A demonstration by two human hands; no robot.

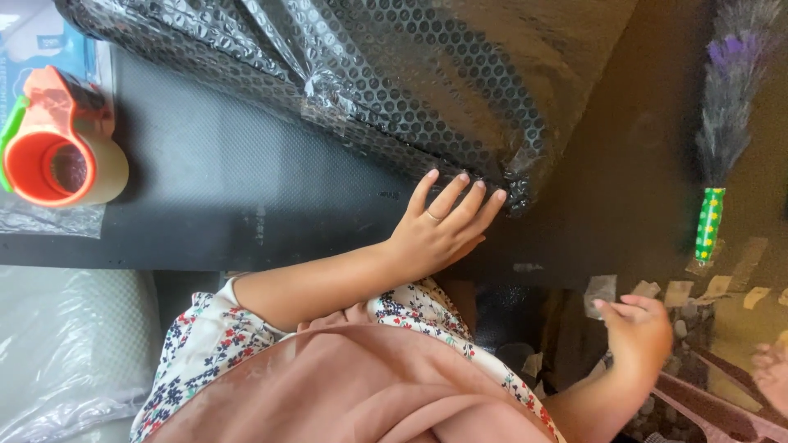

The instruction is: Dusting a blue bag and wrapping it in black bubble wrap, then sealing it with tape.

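Note:
My left hand [439,230] lies flat with its fingers spread on the edge of a large dark object wrapped in clear bubble wrap [394,74]. It wears a ring and holds nothing. The wrapped object lies on a black table [222,180]. My right hand [640,332] is lower right, its fingers curled, pinching a small piece of clear tape [602,291] at the dark table edge. More cut tape strips [714,289] stick in a row along that edge.
An orange and green tape dispenser [53,139] with a clear roll sits at the left. A feather duster [722,123] with a green dotted handle lies at the right. Another hand [771,373] shows at the far right. White bubble wrap [66,353] lies lower left.

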